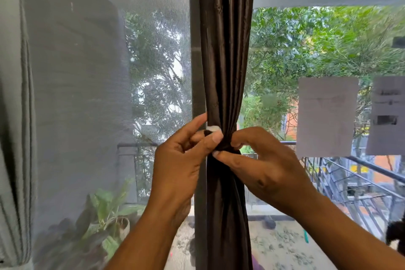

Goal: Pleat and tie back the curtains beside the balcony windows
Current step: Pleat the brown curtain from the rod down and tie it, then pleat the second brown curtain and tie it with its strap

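Tying step: the dark curtain (225, 50), gathered into pleats, hangs against the window frame (194, 50) between the panes. My left hand (184, 155) pinches the white-tipped tie-back (213, 128) at the cinched waist, and my right hand (256, 160) grips the band's other side. Next, I judge, the ends must be fastened snugly; no containers appear.

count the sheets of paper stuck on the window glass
2: one sheet on the right pane, right of the brown curtain; a second beside it at the frame's right edge, cut off. More may lie beyond view.

hands: left (186, 155) pinching | right (258, 160) fingers curled, gripping
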